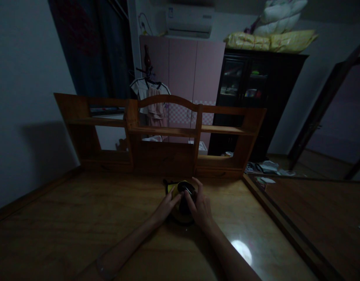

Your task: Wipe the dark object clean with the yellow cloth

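At the middle of the wooden desk top, a dark, glossy, rounded object (185, 203), its kind unclear in the dim light, is between my two hands. Something yellow with black edging (171, 189) shows behind and left of it, and a dark curved rim lies under it. My left hand (168, 203) grips the left side, fingers against the yellow part. From the right, my right hand (201, 205) holds the glossy object, its thumb on top and its index finger raised. Both hands hide parts of these things.
A wooden shelf unit (165, 132) stands along the desk's (80, 218) far edge. To the left is a wall (30, 117). On the right a raised wooden edge (273, 218) borders the desk, and papers and bags (269, 168) lie beyond it.
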Available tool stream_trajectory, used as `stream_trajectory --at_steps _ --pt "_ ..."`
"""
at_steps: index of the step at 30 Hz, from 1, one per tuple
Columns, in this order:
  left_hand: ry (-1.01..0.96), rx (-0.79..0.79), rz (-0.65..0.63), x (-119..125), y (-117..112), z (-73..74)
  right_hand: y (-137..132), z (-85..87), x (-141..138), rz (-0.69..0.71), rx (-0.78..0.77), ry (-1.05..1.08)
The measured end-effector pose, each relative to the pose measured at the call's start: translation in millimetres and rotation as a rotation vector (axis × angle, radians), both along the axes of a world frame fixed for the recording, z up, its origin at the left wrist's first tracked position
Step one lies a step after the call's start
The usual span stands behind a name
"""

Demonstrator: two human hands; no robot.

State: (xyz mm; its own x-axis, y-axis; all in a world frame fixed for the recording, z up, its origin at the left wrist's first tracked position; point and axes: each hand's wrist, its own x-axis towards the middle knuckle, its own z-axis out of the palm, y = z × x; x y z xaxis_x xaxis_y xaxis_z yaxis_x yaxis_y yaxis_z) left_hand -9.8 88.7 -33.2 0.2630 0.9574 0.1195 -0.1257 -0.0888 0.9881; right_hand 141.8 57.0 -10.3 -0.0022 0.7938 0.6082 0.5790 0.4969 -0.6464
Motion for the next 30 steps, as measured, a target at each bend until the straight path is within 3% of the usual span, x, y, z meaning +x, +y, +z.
stream_trajectory --at_steps 7,13,18,23,30 --pt "0.018 0.005 -0.005 -1.0 0.6 0.2 0.9 -1.6 0.2 0.025 -0.009 -0.007" --pt "0.427 0.342 0.252 -3.5 0.4 3.8 0.3 0.6 -0.7 0.018 0.002 -0.057" --pt "0.557 0.529 0.329 -3.7 1.1 5.8 0.7 -0.2 0.1 0.011 -0.007 -0.087" --pt "0.537 0.529 0.281 -3.6 0.6 6.2 0.0 -1.1 0.3 -0.001 -0.011 -0.096" --pt "0.467 0.555 0.190 -2.5 -7.1 18.2 -0.1 0.5 -0.7 -0.003 0.006 -0.096"
